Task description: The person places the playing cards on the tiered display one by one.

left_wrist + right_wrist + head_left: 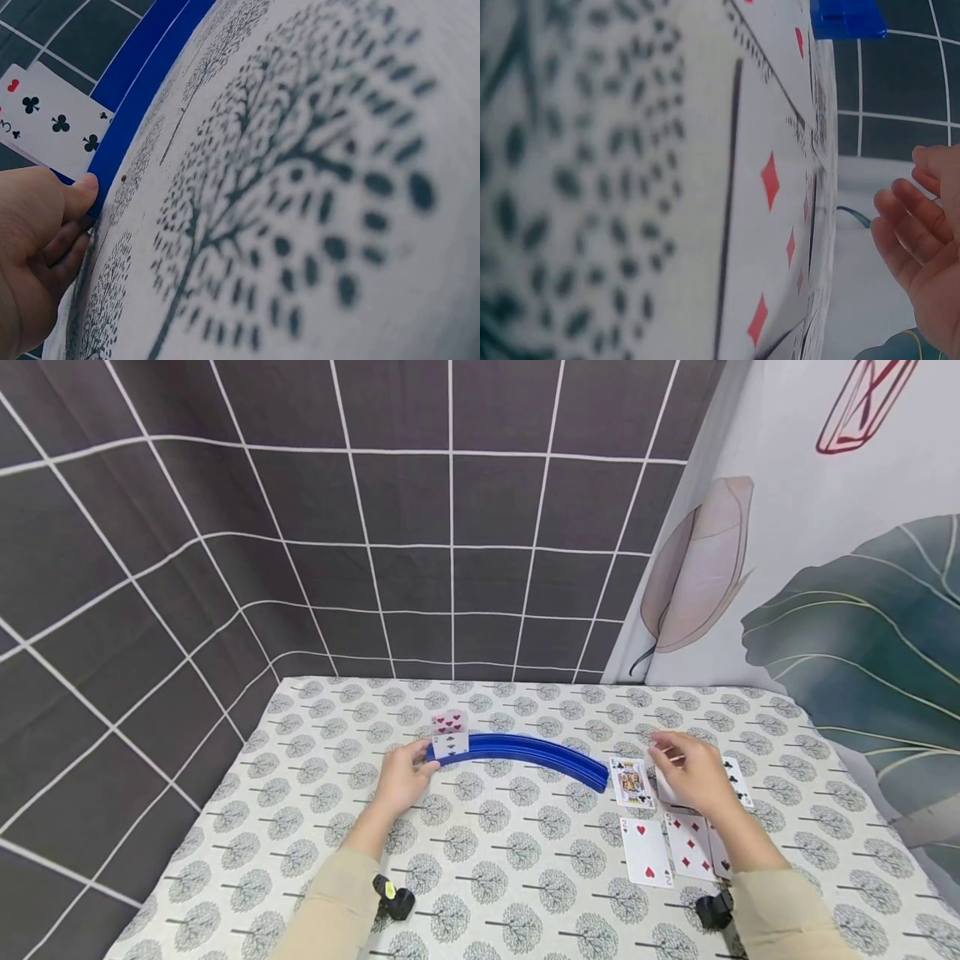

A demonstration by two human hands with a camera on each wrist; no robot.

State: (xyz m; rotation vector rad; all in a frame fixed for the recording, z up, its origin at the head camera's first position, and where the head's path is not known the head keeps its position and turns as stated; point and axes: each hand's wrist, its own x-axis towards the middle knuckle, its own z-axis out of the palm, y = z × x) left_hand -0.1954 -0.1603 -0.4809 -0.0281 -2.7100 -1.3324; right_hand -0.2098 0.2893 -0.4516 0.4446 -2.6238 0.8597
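A curved blue card rack (525, 752) lies on the patterned cloth. Two cards stand in its left end: a three of clubs (451, 745) in front and a hearts card (449, 722) behind it. The left hand (399, 781) grips that end, its thumb against the rack's front wall (112, 150) in the left wrist view. Above the face-up cards at the right hovers the right hand (693, 772), fingers loosely bent and holding nothing. Near it lie a king of clubs (632, 782), a two of hearts (647, 852) and a diamonds card (688, 846), also seen in the right wrist view (780, 217).
A clubs card (738, 781) lies to the right of the right hand, and another card is partly hidden under the forearm. Dark tiled-pattern fabric (405, 502) hangs behind the table, with a leaf-print curtain (825, 568) at the right.
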